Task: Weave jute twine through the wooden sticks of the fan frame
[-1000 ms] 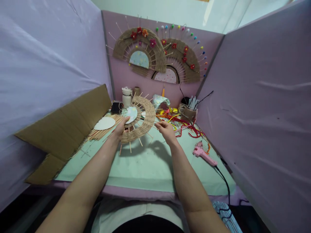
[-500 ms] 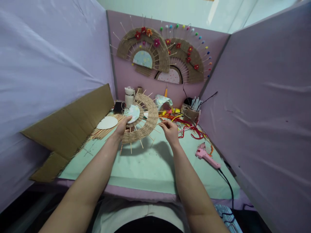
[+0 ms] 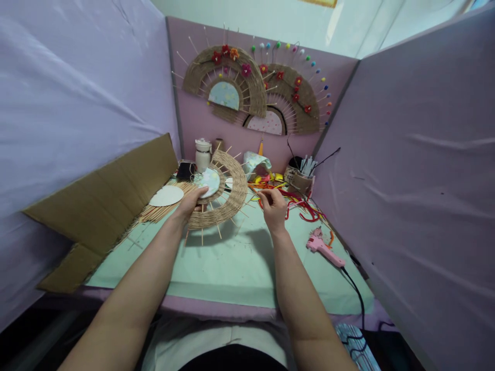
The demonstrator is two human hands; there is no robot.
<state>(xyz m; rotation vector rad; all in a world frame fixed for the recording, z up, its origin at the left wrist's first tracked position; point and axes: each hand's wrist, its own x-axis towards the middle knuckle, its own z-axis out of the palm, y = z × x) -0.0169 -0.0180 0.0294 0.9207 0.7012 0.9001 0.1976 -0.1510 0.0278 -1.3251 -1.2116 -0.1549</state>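
My left hand (image 3: 189, 202) grips a woven half-round fan (image 3: 237, 198) by its centre, thumb on the pale floral half-disc (image 3: 209, 184) and fingers behind it. Thin wooden sticks run out from the centre through the twine band, their ends poking past its outer edge. On the right of the band, my right hand (image 3: 274, 205) is closed in a pinch around what looks like the end of a thin stick; the fingertips partly hide it. Both hands are above the pale green tabletop (image 3: 228, 268).
A pink glue gun (image 3: 325, 251) with a black cord lies at right. Behind are red and yellow craft strips (image 3: 305, 208), a pot of white sticks (image 3: 302, 183) and a white bottle (image 3: 203, 154). Cardboard (image 3: 104, 190) leans left; finished woven fans (image 3: 228, 67) hang on the back panel.
My right hand has drawn slightly away from the fan's outer edge, still pinching. The left hand keeps its hold on the fan. The whole view has shifted a little.
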